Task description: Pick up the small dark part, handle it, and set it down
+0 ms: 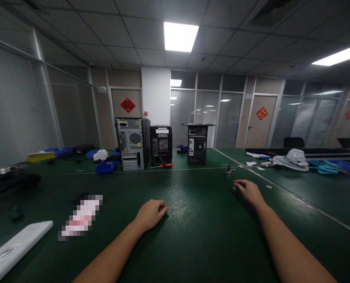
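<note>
My right hand (249, 192) reaches over the green tabletop, its thumb and fingertips closed on a small round metal piece (234, 190). A little beyond it stands another small metal piece (228, 170) with a wider base and a thin upright top. My left hand (151, 214) rests low on the table near the middle, its fingers curled and pressed together. Whatever those fingers hold, if anything, is hidden.
Three computer cases, a large grey one (131, 145) and two black ones (161, 145) (197, 145), stand at the back. Nearby are a red-handled screwdriver (166, 165) and a blue tray (106, 168). A white panel (18, 245) lies front left; a white cap (294, 160) sits right.
</note>
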### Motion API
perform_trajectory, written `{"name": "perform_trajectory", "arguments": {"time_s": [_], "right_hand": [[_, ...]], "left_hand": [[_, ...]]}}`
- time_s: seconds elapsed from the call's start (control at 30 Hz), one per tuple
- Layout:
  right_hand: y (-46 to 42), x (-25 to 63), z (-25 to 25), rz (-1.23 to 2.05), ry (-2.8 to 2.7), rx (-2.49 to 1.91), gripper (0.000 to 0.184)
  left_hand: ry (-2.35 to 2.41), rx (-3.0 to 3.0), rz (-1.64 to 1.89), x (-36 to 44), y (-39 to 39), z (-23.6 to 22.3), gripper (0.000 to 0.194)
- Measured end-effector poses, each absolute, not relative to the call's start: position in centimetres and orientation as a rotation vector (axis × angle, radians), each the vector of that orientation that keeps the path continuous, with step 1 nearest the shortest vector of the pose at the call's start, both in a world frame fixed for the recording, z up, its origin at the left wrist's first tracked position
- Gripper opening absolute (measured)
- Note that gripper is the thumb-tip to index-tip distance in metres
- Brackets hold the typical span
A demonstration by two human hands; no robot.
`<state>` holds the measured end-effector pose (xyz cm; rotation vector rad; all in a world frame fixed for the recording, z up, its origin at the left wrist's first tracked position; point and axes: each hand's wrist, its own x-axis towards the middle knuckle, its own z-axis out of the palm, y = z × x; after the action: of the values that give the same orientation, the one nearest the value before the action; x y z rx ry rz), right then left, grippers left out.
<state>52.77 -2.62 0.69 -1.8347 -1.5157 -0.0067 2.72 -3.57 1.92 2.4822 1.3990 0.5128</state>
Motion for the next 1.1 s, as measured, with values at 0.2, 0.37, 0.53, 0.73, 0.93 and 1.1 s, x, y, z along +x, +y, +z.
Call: {"name": "perform_trajectory", "arguments": {"time_s": [0.2,0.37,0.53,0.73,0.93,1.1], "right_hand": [[-2.3,52.8,0.2,-0.078,-1.562,-1.808,0.031],[-2.0,52.7,-0.2,-0.094,-1.622,-1.797,0.028],[-1.9,52.6,-0.3,-0.111,-1.645,-1.825,0.030],[-1.7,52.5,0.0,-0.120,-1.672,-1.833,0.031],[-1.7,52.5,0.1,-0.135,-1.704,-1.872,0.031],[-1.4,52.8,-0.5,-0.106,-1.625,-1.905,0.032]], "left_hand": [[1.385,2.500,0.529,2.7,-3.6,1.9,0.029],[1.397,2.496,0.510,2.8,-4.0,2.3,0.030],[1.392,2.499,0.503,2.7,-4.2,2.4,0.029],[1.399,2.488,0.490,2.6,-4.0,2.3,0.030],[1.383,2.485,0.491,2.5,-3.8,2.1,0.031],[1.382,2.493,0.504,2.5,-3.9,2.0,0.030]]}}
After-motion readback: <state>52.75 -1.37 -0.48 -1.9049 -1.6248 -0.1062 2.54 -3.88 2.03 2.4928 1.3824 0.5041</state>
